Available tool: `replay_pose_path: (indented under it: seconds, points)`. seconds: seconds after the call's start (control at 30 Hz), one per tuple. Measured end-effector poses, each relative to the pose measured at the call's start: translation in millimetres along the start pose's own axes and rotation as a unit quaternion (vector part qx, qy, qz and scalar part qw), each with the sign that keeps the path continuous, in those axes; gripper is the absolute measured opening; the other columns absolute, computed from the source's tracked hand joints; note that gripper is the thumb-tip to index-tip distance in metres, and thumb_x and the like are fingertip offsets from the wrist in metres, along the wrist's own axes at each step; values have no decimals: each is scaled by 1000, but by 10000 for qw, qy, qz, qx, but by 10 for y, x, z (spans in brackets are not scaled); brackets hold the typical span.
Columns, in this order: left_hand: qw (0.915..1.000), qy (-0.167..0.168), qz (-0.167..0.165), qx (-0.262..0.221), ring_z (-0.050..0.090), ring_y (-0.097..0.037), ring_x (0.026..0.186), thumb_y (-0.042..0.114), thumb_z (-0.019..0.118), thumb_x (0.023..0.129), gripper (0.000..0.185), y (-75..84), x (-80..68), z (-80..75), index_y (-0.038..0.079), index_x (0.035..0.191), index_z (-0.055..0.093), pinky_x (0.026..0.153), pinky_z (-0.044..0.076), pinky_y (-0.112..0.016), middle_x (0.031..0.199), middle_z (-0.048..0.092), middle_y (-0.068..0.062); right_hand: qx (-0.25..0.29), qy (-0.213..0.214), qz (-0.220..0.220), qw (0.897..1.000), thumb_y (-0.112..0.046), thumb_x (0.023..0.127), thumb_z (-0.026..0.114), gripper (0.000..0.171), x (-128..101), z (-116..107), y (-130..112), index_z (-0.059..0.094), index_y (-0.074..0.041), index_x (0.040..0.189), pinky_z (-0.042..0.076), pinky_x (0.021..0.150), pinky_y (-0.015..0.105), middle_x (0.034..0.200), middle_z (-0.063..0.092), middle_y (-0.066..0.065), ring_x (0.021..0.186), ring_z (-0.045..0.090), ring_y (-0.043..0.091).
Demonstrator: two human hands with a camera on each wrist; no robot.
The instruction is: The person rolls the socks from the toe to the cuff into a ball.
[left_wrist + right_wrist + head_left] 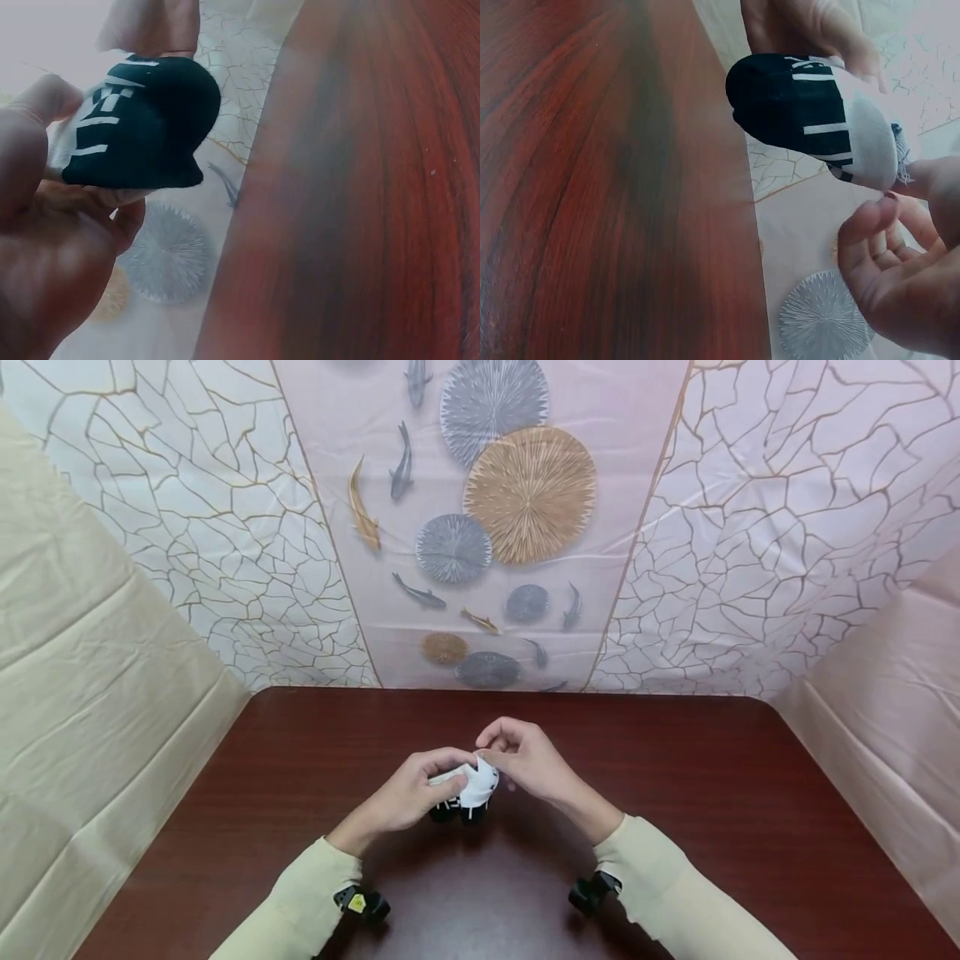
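A small white-and-black sock is held up between the two hands over the middle of the table. White bars cross its black part, which hangs lowest in the head view. My left hand grips the white part from the left, thumb on the near side and fingers behind. From the other side my right hand pinches the white edge between thumb and index finger, its other fingers curled. In the right wrist view the sock's black rounded end points away from the right hand, and frayed threads show at the pinched edge.
Beneath the hands lies a dark red-brown wooden table. A patterned cloth with fish and round leaves hangs behind its far edge, and plain beige cloth hangs at the sides. Both wrists carry small black cameras.
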State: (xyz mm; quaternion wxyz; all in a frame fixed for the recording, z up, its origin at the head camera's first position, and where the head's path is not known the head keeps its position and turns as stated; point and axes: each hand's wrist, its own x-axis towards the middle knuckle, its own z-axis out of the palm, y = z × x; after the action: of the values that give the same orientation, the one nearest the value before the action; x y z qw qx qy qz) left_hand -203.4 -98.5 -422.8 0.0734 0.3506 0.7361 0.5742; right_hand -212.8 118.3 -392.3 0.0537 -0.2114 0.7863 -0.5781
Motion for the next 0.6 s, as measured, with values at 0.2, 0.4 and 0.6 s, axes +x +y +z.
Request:
replay_pose_path:
  seconds: [0.2, 0.4, 0.6]
  points:
    - [9981, 352, -124, -496, 63, -17, 98, 6, 58, 101, 25, -34, 45, 36, -2, 124, 63, 82, 52, -27, 115, 68, -13, 168, 61, 436, 9989, -11, 97, 68, 12, -36, -67, 23, 65, 0, 96, 48, 44, 31, 70, 63, 15, 49, 53, 18]
    - [9953, 466, -231, -816, 63, -16, 97, 6, 58, 101, 27, -45, 49, 85, -4, 127, 61, 81, 51, -26, 118, 66, -16, 45, -300, 826, 9961, -18, 100, 64, 25, -72, -128, -10, 66, -1, 83, 48, 41, 30, 62, 61, 16, 41, 53, 14]
    - [9941, 104, 159, -1071, 65, -19, 102, -1, 54, 101, 38, -81, 27, 131, -3, 139, 49, 84, 53, -28, 120, 66, -23, -126, -674, 747, 9948, -12, 103, 58, 21, -87, -134, -34, 61, 0, 86, 47, 41, 28, 59, 58, 6, 43, 52, 12]
